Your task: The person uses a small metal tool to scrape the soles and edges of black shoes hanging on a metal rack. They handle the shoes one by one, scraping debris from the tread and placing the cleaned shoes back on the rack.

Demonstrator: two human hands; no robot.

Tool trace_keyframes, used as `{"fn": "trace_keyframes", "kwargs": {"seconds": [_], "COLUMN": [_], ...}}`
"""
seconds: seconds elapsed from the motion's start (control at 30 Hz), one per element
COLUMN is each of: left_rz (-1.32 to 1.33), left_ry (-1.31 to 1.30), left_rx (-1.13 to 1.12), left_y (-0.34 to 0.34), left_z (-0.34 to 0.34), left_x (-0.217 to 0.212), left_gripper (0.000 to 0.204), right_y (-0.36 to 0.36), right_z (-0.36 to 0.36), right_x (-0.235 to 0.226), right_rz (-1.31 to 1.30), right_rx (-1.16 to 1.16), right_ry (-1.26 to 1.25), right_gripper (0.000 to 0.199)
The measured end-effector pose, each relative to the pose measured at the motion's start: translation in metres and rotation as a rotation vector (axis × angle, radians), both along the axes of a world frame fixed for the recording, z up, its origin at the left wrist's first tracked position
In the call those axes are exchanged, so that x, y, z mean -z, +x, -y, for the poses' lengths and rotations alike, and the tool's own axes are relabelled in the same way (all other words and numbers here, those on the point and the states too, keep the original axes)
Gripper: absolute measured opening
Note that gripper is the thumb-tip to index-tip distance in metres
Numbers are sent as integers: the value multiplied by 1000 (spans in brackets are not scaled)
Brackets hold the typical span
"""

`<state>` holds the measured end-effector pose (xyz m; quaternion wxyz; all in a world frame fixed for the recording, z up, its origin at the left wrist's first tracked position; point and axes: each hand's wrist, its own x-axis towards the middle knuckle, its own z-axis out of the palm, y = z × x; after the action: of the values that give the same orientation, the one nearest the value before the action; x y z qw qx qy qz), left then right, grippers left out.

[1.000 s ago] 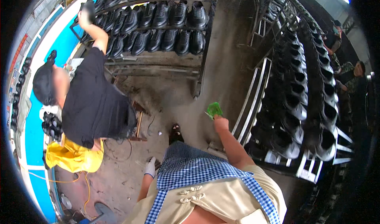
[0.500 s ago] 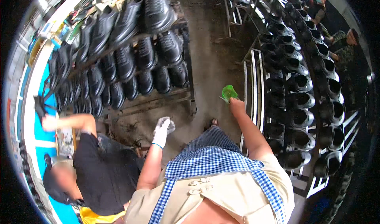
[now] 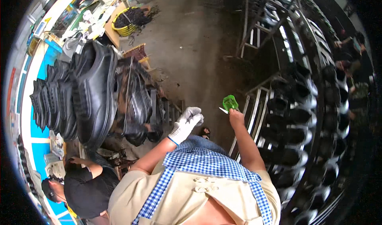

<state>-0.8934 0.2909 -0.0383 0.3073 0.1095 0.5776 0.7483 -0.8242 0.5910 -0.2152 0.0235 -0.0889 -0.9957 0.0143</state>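
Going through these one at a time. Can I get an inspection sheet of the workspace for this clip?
Surface: grey floor runs up the middle, darker in patches.
Job's things: green container, with a thin white piece beside it; contents too small to tell.
Clutter: yellow basket heaped with dark pieces; pale scraps spread at upper left.
Hands: bare right hand grips the green container; left hand, in a white glove, has curled fingers and no visible load.
Cables: nothing seen for certain.
Surroundings: black shoes in rows at left, more shoes on racking at right; co-worker at lower left.
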Motion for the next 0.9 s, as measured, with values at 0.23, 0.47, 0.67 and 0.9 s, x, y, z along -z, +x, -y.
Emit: {"fn": "trace_keyframes", "kwargs": {"seconds": [0.23, 0.47, 0.67, 0.9], "left_rz": [-109, -77, 148, 1], "left_ry": [-72, -56, 93, -24], "left_rx": [-289, -620, -917, -1197], "left_y": [-82, -208, -312, -391], "left_z": [-36, -86, -94, -78], "left_x": [6, 13, -19, -45], "left_gripper": [27, 28, 24, 25], "right_y": [-143, -335, -518, -699], "right_z": [-84, -133, -137, -80], "right_x": [17, 4, -28, -38], "right_rz": [55, 260, 372, 115], "right_rx": [-100, -314, -470, -909], "right_ry": [-53, -4, 71, 35], "right_gripper": [4, 14, 16, 4]}}
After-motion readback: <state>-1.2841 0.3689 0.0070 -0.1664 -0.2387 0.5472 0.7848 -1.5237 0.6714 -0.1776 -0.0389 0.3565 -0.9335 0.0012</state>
